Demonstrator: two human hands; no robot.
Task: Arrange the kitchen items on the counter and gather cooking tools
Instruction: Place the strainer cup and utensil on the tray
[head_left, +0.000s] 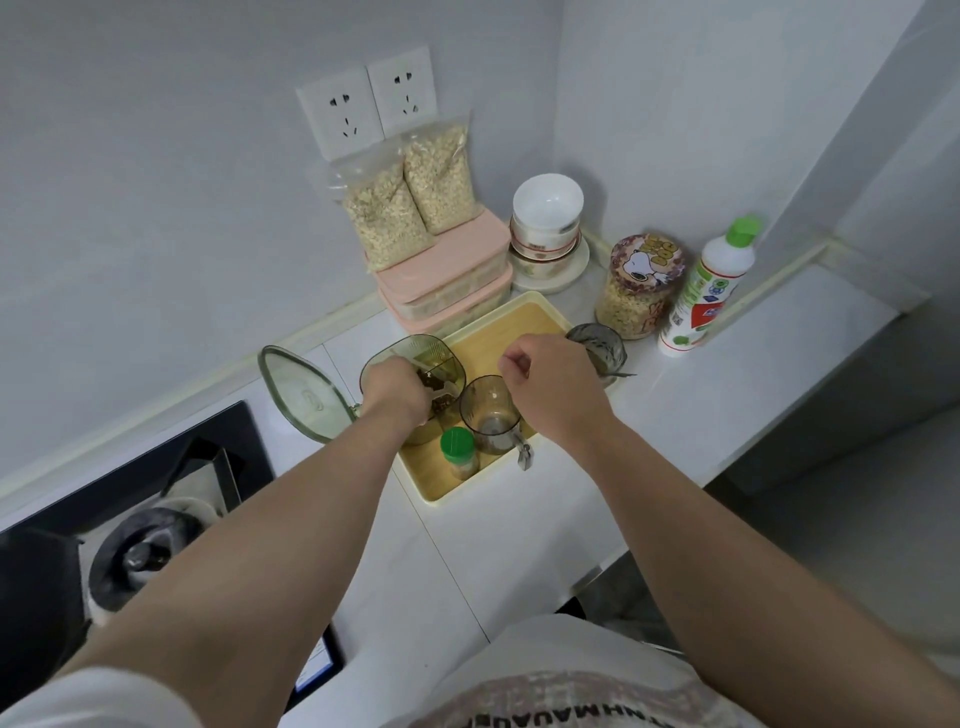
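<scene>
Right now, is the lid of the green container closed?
No, the lid is swung open on its hinge, beside the green container, toward the stove.

We cannot see the fingers of the left hand (395, 391) — they are lost at the mouth of the green canister (422, 349) — nor tell whether the curled right hand (551, 375) pinches anything, and the stove (156, 519) runs off the left edge.

1. Bare counter (753, 364) at right and bottom centre is open.
2. Green container (415, 356), glass mug (488, 410) and green-capped jar (458, 452) crowd the tray's (514, 332) lower left.
3. Pink boxes (447, 270), stacked bowls (548, 223), patterned jar (641, 286) and bottle (711, 291) wall the upper centre.
4. Open lid (301, 395) and stove (156, 493) block the left.
</scene>
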